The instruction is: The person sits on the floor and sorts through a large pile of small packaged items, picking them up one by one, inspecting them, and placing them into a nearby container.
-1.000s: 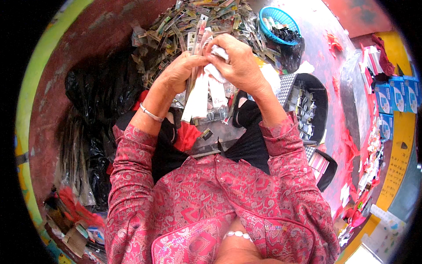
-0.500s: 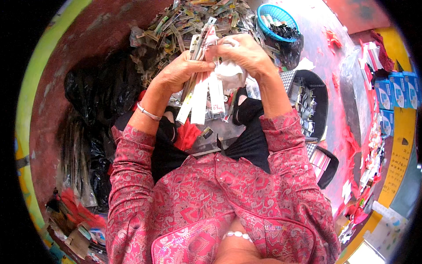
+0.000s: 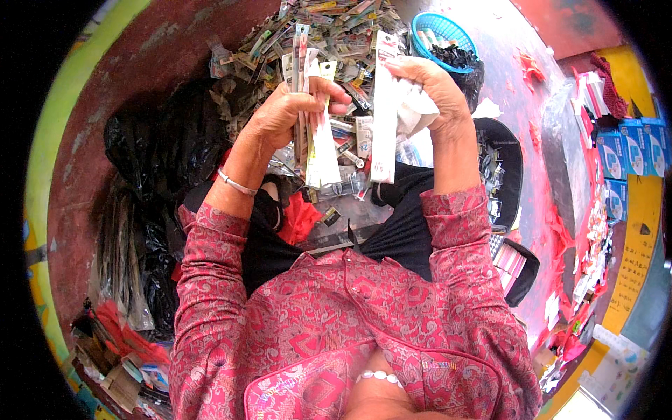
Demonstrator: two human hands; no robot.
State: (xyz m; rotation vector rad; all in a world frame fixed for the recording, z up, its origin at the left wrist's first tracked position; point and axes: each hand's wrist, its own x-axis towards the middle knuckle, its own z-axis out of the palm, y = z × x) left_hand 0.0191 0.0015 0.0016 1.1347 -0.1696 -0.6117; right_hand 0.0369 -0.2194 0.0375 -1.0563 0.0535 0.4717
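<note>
Since a moment ago the hands have parted: the right hand (image 3: 434,91) now pinches one white card (image 3: 385,105) alone at upper centre, while the left hand (image 3: 283,115) grips the remaining packets (image 3: 315,133), above the pile (image 3: 329,28).

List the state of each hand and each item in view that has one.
left hand: shut on a bunch of long packets
bunch of long packets: upright, fanned
right hand: shut on a white card strip
white card strip: upright, apart from the bunch
blue basket: upright, part filled with dark pieces
packet heap: loose on floor
</note>
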